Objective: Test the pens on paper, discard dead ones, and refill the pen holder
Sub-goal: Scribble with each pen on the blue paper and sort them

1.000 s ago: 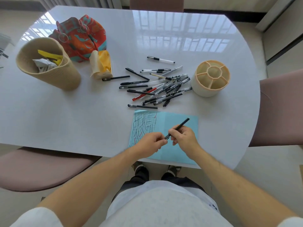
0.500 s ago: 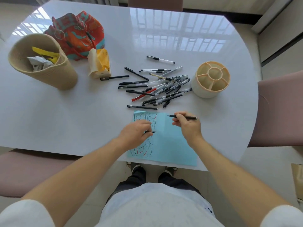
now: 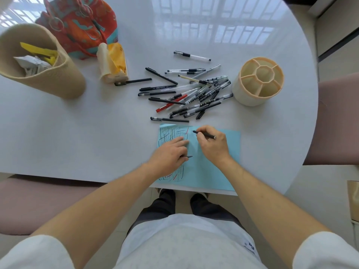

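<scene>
A light blue paper (image 3: 217, 171) covered on its left with scribbled lines lies at the table's near edge. My right hand (image 3: 212, 145) grips a black pen (image 3: 206, 134) with its tip down on the upper part of the paper. My left hand (image 3: 171, 156) rests flat on the paper and holds a black pen cap (image 3: 187, 157) under its fingers. A heap of several pens (image 3: 194, 94) lies beyond the paper. The cream pen holder (image 3: 258, 80) with divided compartments stands at the right with nothing in it.
A tan woven bin (image 3: 58, 82) with crumpled paper and yellow scraps stands at the far left. An orange patterned bag (image 3: 81, 28) and a yellow packet (image 3: 114, 63) sit behind the pens. Pink chairs stand at the left (image 3: 38, 200) and at the right (image 3: 340, 121).
The hands pulled the cap off the pen and separated. The right hand turned the pen and brought its tip down onto the paper; the left hand settled flat on the paper with the cap.
</scene>
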